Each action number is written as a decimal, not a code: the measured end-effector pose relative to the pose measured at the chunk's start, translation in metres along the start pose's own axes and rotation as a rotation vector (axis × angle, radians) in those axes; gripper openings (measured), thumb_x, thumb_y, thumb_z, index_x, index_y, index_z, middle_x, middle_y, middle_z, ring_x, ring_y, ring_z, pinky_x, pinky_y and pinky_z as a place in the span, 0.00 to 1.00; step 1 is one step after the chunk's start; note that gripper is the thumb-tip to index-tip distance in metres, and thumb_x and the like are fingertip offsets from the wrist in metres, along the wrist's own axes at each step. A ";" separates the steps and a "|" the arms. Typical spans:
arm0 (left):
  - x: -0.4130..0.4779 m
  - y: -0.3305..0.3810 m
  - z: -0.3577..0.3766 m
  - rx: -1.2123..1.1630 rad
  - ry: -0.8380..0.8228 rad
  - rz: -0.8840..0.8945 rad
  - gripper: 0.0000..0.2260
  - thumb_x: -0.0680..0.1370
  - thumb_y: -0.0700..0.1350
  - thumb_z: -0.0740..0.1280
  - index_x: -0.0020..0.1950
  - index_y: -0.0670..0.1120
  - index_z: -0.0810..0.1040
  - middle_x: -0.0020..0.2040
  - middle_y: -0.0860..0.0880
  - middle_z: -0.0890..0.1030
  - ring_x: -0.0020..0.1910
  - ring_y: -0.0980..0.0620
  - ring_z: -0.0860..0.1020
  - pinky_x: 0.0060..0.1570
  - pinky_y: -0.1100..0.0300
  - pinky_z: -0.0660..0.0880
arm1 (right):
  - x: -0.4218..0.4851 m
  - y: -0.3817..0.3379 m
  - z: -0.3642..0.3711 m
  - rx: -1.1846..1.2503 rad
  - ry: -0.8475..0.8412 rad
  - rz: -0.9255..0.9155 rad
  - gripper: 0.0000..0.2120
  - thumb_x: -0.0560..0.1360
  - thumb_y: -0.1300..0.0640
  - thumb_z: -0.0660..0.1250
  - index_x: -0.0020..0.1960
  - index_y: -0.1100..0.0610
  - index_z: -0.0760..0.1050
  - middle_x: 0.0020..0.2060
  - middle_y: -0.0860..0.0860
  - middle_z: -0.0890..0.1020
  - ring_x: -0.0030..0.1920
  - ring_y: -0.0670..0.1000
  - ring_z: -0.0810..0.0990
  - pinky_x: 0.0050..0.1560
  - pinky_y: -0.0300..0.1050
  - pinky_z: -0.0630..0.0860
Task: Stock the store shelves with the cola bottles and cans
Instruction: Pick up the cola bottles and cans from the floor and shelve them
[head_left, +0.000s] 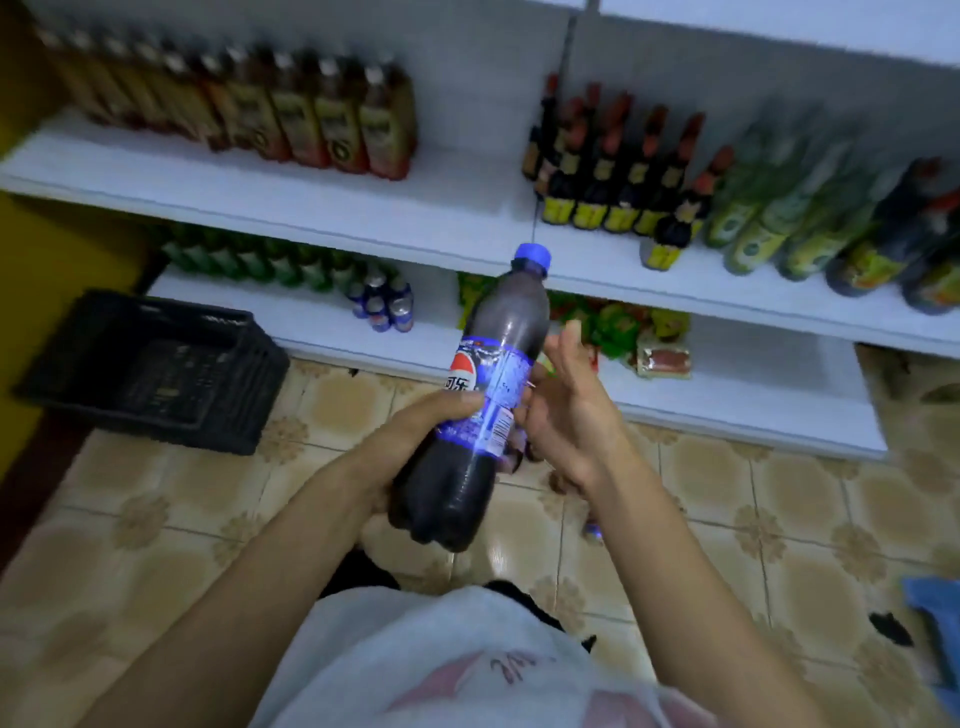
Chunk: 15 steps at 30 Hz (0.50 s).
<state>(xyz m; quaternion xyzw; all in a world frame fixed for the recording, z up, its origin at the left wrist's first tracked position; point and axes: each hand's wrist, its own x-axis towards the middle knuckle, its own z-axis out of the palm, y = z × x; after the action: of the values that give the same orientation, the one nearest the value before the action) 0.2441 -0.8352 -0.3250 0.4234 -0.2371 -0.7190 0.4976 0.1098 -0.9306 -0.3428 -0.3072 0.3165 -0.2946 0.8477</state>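
A cola bottle (498, 384) with a blue cap and blue label is held up in front of me, tilted with its cap toward the shelves. My left hand (415, 436) grips its lower body from the left. My right hand (566, 410) is on the bottle's right side with the fingers spread and mostly straight, touching the label area. A small group of cola bottles (382, 304) with blue caps stands on the bottom shelf (322, 332), to the left of the held bottle.
A black plastic crate (156, 364) sits on the tiled floor at left. Green bottles line the bottom shelf's left part; snack packets (644, 332) lie on its right. The upper shelf (363, 208) carries tea and sauce bottles. A blue object (935, 623) lies at far right.
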 end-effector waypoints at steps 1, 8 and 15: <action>-0.009 0.009 -0.009 -0.094 -0.021 -0.003 0.21 0.58 0.53 0.79 0.45 0.42 0.85 0.40 0.42 0.84 0.35 0.48 0.83 0.37 0.59 0.79 | 0.010 -0.001 0.019 -0.041 -0.049 -0.009 0.37 0.70 0.40 0.67 0.68 0.66 0.67 0.46 0.59 0.78 0.32 0.49 0.81 0.29 0.39 0.76; -0.055 0.072 -0.111 -0.173 0.108 0.107 0.42 0.54 0.58 0.80 0.61 0.38 0.77 0.44 0.40 0.81 0.37 0.45 0.81 0.40 0.56 0.77 | 0.092 0.014 0.153 -0.296 -0.237 -0.070 0.30 0.63 0.50 0.73 0.62 0.58 0.72 0.44 0.58 0.78 0.38 0.56 0.75 0.32 0.43 0.67; -0.082 0.166 -0.231 0.103 0.352 0.350 0.14 0.64 0.46 0.74 0.48 0.47 0.82 0.43 0.43 0.84 0.39 0.50 0.83 0.40 0.59 0.79 | 0.182 0.046 0.278 -0.385 -0.285 -0.110 0.26 0.71 0.52 0.68 0.67 0.58 0.70 0.47 0.58 0.80 0.36 0.52 0.80 0.28 0.38 0.73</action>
<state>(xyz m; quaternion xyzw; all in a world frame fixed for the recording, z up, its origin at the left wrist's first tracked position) 0.5364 -0.8064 -0.2904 0.5193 -0.2526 -0.5242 0.6258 0.4375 -0.9348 -0.2700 -0.5182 0.2267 -0.2282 0.7925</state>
